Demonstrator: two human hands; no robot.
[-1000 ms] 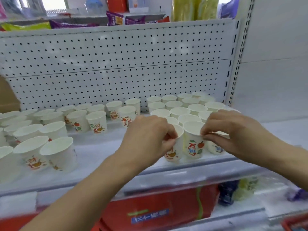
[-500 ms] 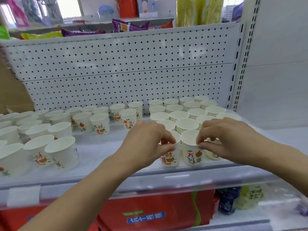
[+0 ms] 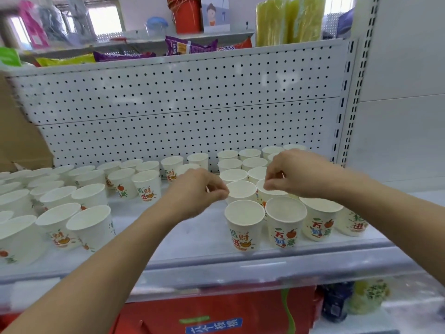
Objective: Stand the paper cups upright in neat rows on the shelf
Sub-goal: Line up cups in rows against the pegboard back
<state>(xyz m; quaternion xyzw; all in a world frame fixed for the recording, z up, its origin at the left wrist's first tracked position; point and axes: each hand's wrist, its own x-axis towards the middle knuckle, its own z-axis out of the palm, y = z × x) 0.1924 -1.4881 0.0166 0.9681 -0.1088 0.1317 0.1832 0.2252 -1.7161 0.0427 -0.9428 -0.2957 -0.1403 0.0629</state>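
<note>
Both hands have left the front cups and moved back one row. Left grip point(image 3: 197, 189) pinches the near-left rim of a cup point(image 3: 240, 190) in the second row. Right grip point(image 3: 298, 174) pinches the rim of the next cup point(image 3: 273, 192), thumb and forefinger pressed together. Both cups stand upright on the shelf point(image 3: 192, 237), just behind the front row point(image 3: 285, 220). To do this well, I judge: pinch lightly so the paper does not buckle, slide rather than lift, bring rims to touch, line up with the front pair, and keep wrists clear of neighbours. Loose cups point(image 3: 90, 196) wait on the left.
</note>
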